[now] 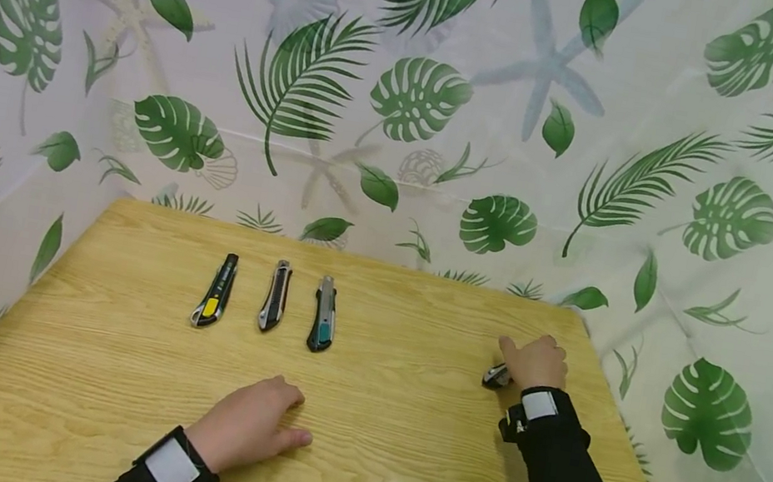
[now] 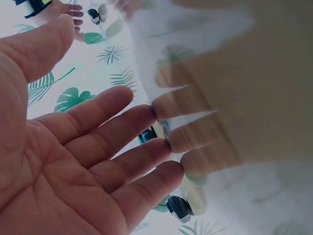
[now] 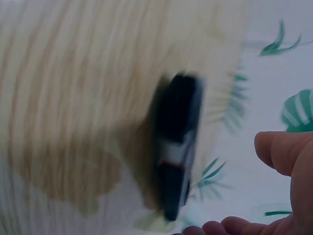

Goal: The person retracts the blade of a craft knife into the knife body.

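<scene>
On the right of the head view my right hand reaches over a snap-off utility knife, covering part of it. The right wrist view shows that dark knife lying on the wood, with the thumb apart from it and no fingers curled round it. My left hand rests low over the table at centre left, fingers loosely extended, holding nothing. Beyond it lie three more utility knives in a row: one with a yellow slider, one silver and dark, and one with a teal slider.
A light wood table spans the view, its surface shiny near the front. White cloth with green leaf prints hangs along the back and both sides. Each wrist wears a black strap, such as the left strap.
</scene>
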`<action>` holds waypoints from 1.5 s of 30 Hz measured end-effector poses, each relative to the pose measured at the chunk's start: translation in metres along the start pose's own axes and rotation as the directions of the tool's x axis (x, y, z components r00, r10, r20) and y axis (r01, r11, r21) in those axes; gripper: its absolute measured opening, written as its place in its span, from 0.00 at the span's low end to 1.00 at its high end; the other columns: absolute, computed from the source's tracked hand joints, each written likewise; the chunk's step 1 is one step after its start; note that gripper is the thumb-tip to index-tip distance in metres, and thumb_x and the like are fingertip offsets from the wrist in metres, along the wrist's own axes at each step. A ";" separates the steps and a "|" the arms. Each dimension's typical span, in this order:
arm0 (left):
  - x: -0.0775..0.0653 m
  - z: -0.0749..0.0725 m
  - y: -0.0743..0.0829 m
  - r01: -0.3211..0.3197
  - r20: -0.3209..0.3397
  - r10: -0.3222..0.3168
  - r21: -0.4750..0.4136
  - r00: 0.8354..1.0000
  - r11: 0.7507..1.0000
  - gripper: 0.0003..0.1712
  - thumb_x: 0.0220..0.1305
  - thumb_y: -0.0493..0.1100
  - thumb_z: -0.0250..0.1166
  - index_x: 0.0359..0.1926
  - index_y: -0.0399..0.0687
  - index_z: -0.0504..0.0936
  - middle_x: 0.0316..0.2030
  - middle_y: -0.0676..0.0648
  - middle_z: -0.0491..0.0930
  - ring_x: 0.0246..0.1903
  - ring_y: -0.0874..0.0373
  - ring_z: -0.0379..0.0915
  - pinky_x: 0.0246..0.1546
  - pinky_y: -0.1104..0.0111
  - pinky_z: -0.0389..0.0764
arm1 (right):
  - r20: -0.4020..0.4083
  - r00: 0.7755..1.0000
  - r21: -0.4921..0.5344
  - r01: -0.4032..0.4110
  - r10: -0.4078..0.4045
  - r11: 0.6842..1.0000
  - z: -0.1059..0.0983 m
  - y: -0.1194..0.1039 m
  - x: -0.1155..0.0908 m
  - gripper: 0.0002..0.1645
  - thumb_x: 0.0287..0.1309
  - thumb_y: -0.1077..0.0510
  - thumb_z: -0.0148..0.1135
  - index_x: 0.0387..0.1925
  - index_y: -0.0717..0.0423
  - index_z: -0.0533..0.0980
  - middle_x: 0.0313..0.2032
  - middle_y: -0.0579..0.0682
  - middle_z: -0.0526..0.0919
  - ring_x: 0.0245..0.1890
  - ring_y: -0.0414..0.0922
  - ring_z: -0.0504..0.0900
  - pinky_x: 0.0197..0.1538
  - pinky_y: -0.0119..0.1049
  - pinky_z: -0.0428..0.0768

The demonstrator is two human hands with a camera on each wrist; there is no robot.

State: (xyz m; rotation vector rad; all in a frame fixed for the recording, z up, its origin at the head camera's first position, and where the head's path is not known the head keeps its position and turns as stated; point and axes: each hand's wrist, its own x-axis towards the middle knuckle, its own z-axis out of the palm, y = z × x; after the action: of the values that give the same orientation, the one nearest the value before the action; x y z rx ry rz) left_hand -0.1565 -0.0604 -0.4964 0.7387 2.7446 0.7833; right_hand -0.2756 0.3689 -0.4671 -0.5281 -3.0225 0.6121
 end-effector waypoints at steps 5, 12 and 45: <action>0.000 0.002 0.000 -0.001 0.011 0.001 -0.005 1.000 1.000 0.32 0.66 0.60 0.68 0.58 0.38 0.82 0.55 0.37 0.80 0.60 0.41 0.74 0.60 0.47 0.74 | 0.039 0.993 -0.076 -0.108 0.111 0.991 0.006 0.012 0.015 0.59 0.70 0.34 0.51 0.65 0.89 0.49 0.56 0.86 0.61 0.54 0.75 0.66 0.52 0.65 0.72; -0.001 0.001 0.000 0.002 0.001 -0.002 -0.003 1.000 1.000 0.32 0.66 0.60 0.68 0.57 0.39 0.82 0.57 0.37 0.80 0.63 0.38 0.72 0.61 0.46 0.73 | 0.106 0.981 -0.009 -0.161 0.161 0.987 0.022 0.020 0.033 0.62 0.63 0.35 0.60 0.65 0.87 0.46 0.47 0.81 0.68 0.45 0.72 0.76 0.42 0.59 0.79; -0.002 -0.002 -0.001 0.007 -0.004 -0.007 -0.011 1.000 1.000 0.32 0.67 0.61 0.68 0.58 0.39 0.81 0.57 0.38 0.80 0.64 0.39 0.71 0.63 0.46 0.72 | 0.130 0.971 0.769 0.029 -0.200 0.639 -0.014 -0.037 -0.051 0.35 0.71 0.42 0.61 0.69 0.57 0.65 0.48 0.52 0.83 0.45 0.45 0.78 0.46 0.37 0.74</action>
State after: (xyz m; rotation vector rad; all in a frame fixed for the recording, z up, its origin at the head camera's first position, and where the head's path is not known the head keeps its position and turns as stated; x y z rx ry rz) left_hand -0.1557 -0.0627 -0.4955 0.7260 2.7425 0.7986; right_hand -0.2384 0.3256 -0.4376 -0.2148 -2.5220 1.8916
